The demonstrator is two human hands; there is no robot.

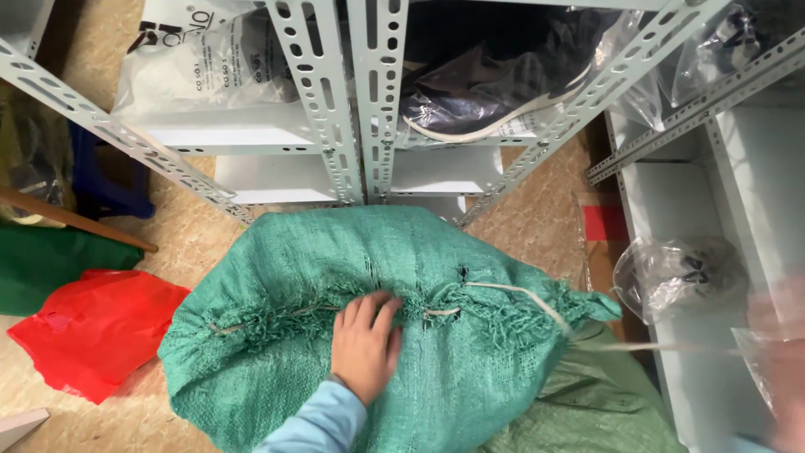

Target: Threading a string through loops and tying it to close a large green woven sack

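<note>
left hand (366, 346): flat, holding nothing, on stitched seam of full green woven sack (285, 352) | right hand (776, 335): blurred, grip cannot be told, near taut white string (537, 304) | shelf: bagged shoe (495, 88)

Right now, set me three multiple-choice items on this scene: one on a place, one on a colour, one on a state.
1. Where does the left hand rest?
A. on the green woven sack
B. on the red plastic bag
C. on a shelf

2. What colour is the cord running from the sack's stitched seam?
A. black
B. whitish
C. red

3. How is the seam?
A. wide open
B. sewn shut along its frayed edge
C. taped over

Answers:
1 A, the fingers lie on the sack at its seam.
2 B, a pale cord trails rightward from the seam.
3 B, stitches run along the frayed edge, holding it closed.
</note>
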